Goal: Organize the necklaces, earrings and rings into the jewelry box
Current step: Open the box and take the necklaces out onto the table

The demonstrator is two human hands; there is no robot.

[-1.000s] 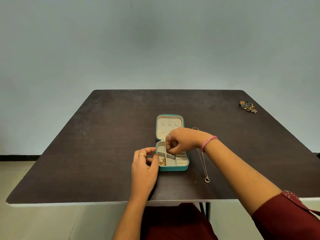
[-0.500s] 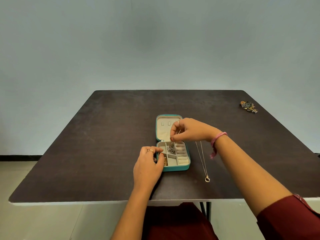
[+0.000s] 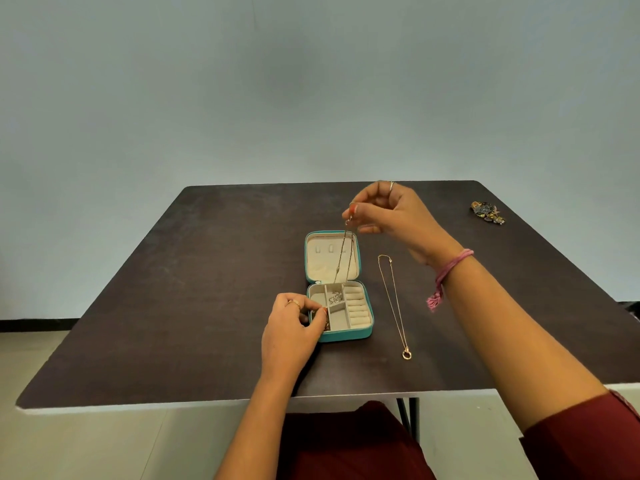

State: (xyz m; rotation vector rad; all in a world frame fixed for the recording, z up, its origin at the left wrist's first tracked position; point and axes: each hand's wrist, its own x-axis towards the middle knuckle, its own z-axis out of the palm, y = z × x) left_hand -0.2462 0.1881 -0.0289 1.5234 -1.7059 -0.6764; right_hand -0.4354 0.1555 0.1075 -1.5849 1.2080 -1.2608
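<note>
fingers [image 3: 320, 311] of the left hand [image 3: 289, 336] curl over the near-left corner of the jewelry box [image 3: 339, 313], pinching what may be a gold piece in the left compartment — too small to tell for sure. moving right, a thin chain [image 3: 343, 259] hangs from the right hand [image 3: 391, 213], pinched at its clasp between thumb and fingertip, its lower end pooled in the middle back compartment. to do this step well, i'd lower it slowly and let it coil into that one compartment without draping over the dividers or tangling, while the left hand steadies the box. right again, a second necklace [image 3: 394, 306] lies straight on the table [image 3: 207, 271] just beside the box, and a small cluster [image 3: 487, 213] sits well apart at the far right corner — contents unclear. count: one box, two necklaces in plain sight, one cluster.
</note>
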